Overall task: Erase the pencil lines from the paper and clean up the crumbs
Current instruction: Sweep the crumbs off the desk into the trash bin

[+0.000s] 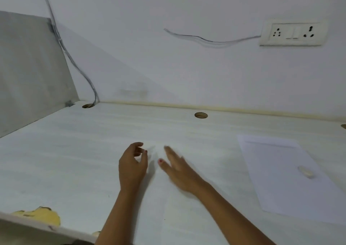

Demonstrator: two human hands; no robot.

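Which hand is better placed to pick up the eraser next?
Right, probably. The right hand is open and nearer the eraser, which lies on the paper; the left hand is farther away.

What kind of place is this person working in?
Probably a study or office workstation: a white desk with round cable holes, a power socket behind it, and a sheet of paper with an eraser on it.

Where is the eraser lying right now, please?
In the head view the eraser lies on the paper at the desk's right side, to the right of the right hand.
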